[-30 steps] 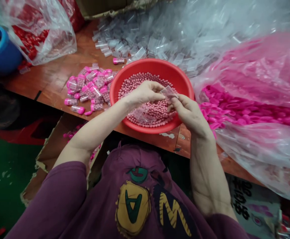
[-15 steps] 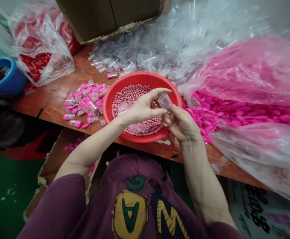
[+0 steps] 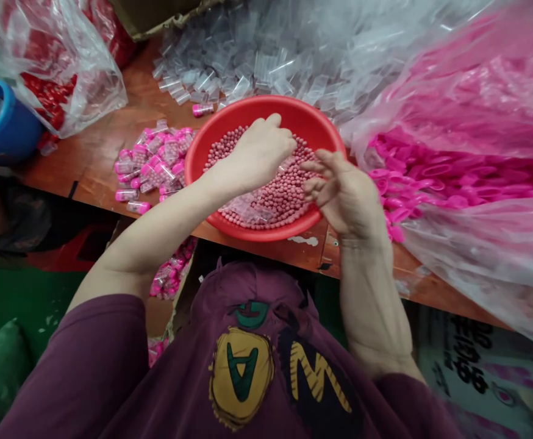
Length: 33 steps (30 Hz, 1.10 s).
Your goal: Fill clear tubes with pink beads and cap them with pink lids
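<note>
Over the red bowl my left hand is turned back-up, its fingers curled closed. What it holds, if anything, is hidden beneath it. A shiny clear bit of plastic shows just under those fingers, and I cannot tell whether they grip it. My right hand is at the bowl's right rim, fingers bent but apart, with nothing visible in them. Small pink beads fill the bowl's bottom, and a clear plastic tube lies among them near the front.
Left of the bowl lie pink-capped tubes of beads. Clear empty tubes are heaped behind it. Pink caps spill from a plastic bag on the right. Far left are a blue bucket and a bag of red pieces.
The clear tube that both hands were handling is no longer visible between them. My left hand has turned over and closed above the beads; my right hand has opened. The view has shifted downward.
</note>
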Tool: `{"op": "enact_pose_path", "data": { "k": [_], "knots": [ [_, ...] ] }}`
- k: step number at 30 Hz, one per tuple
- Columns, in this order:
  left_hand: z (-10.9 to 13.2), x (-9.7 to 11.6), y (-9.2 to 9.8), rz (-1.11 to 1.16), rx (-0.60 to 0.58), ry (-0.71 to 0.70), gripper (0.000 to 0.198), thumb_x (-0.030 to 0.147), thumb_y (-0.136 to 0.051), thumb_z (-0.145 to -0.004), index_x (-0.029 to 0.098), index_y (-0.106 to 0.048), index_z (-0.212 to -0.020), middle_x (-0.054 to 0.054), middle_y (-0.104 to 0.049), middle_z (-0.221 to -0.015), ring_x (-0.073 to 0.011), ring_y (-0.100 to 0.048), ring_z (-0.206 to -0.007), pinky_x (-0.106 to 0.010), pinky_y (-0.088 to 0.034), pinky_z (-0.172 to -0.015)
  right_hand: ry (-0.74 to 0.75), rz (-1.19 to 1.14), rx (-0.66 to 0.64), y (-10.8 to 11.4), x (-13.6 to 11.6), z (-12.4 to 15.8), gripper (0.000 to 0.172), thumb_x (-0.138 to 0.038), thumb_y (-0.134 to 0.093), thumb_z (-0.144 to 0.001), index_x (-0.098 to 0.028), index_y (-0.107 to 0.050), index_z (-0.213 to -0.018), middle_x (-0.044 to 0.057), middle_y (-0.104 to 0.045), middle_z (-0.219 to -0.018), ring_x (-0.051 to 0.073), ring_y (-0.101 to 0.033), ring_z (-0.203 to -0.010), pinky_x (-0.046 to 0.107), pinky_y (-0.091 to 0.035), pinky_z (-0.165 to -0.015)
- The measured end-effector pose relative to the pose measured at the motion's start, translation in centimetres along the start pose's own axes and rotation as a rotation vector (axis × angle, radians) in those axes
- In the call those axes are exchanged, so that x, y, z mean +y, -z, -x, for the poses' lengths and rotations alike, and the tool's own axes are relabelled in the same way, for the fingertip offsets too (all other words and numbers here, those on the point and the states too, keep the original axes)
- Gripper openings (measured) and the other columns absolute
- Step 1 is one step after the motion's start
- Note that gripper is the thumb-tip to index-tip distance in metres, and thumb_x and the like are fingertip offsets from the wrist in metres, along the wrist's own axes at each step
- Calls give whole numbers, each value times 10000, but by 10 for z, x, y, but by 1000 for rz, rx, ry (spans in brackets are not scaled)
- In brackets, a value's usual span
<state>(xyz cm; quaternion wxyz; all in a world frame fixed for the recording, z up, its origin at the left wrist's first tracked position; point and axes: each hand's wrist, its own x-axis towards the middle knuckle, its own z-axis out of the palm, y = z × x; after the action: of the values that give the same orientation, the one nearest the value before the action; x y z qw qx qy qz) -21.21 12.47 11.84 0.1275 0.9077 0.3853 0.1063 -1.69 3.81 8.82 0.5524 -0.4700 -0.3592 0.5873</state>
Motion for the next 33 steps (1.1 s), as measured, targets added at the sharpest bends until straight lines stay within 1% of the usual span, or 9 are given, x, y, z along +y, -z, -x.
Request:
{"op": "enact_pose_path", "data": {
  "k": [5, 8, 10, 14, 18, 20, 25, 29, 33],
  "knots": [
    [-11, -11, -61, -101, -189, 67, 269, -20, -529, -822, 104, -747, -920, -187, -703, -1069, -424, -624, -1355, -583, -436, -1235, 197, 280, 294, 77, -5, 20, 205, -510, -755, -996, -328, -753, -1091, 59, -804, -1059, 181, -633, -760, 377, -543, -724],
    [-16, 0, -90, 105, -169, 122, 182, 18, -606, -804, 138, -731, -859, -177, -720, -1130, -388, -659, -1325, -517, -445, -1231, 252, 585, 444, 124, 11, 39, 211, -472, -682, -1026, -305, -776, -1115, 93, -820, -1061, 203, -638, -735, 415, -540, -740],
    [-21, 6, -98, 292, -176, 158, 145, 43, -695, -752, 187, -684, -767, -118, -711, -973, -355, -681, -1222, -478, -474, -1183, 253, 715, 485, 141, 28, 47, 207, -430, -708, -988, -270, -794, -1088, 89, -814, -1005, 227, -674, -770, 441, -565, -804],
    [-28, 11, -89, 617, -194, 274, 295, 9, -798, -683, 232, -606, -669, 3, -587, -686, -242, -636, -901, -424, -540, -973, 277, 1089, 363, 132, 55, 41, 213, -316, -637, -1014, -230, -814, -1096, 123, -813, -1084, 315, -755, -1049, 524, -597, -1035],
    [-19, 14, -55, 1042, -100, 339, 319, -3, -909, -634, 168, -729, -833, 14, -704, -799, -163, -662, -821, -342, -554, -861, 232, 1532, 182, 103, 64, 21, 406, -194, -489, -1066, -193, -800, -1326, 220, -750, -1346, 404, -681, -1296, 634, -554, -1121],
    [-7, 18, -37, 1234, -60, 358, 332, -10, -923, -638, 144, -752, -877, 8, -728, -842, -133, -680, -833, -305, -560, -872, 215, 1631, 118, 96, 65, 12, 409, -166, -464, -1057, -199, -800, -1288, 236, -728, -1370, 429, -652, -1308, 661, -553, -1088],
    [34, 31, -15, 1567, -68, 463, 199, 52, -839, -848, 128, -768, -1017, -22, -762, -944, -117, -729, -842, -276, -599, -812, 354, 1294, 205, 110, 63, -2, 86, -316, -634, -935, -244, -674, -911, 152, -728, -1034, 381, -654, -1064, 648, -560, -1017],
    [57, 35, -16, 1768, -57, 545, 65, 106, -674, -1030, 143, -720, -1004, -81, -800, -967, -161, -785, -851, -315, -635, -799, 390, 1011, 358, 115, 45, -5, 261, -486, -770, -875, -327, -563, -892, 47, -624, -834, 309, -580, -792, 566, -540, -855],
    [68, 43, -23, 1949, -30, 521, 61, 156, -675, -1041, 163, -718, -1084, -85, -797, -945, -201, -802, -887, -330, -635, -791, 431, 674, 423, 86, 20, 3, 309, -481, -864, -909, -366, -579, -939, 33, -651, -908, 244, -557, -703, 461, -480, -728]
  ]
}}
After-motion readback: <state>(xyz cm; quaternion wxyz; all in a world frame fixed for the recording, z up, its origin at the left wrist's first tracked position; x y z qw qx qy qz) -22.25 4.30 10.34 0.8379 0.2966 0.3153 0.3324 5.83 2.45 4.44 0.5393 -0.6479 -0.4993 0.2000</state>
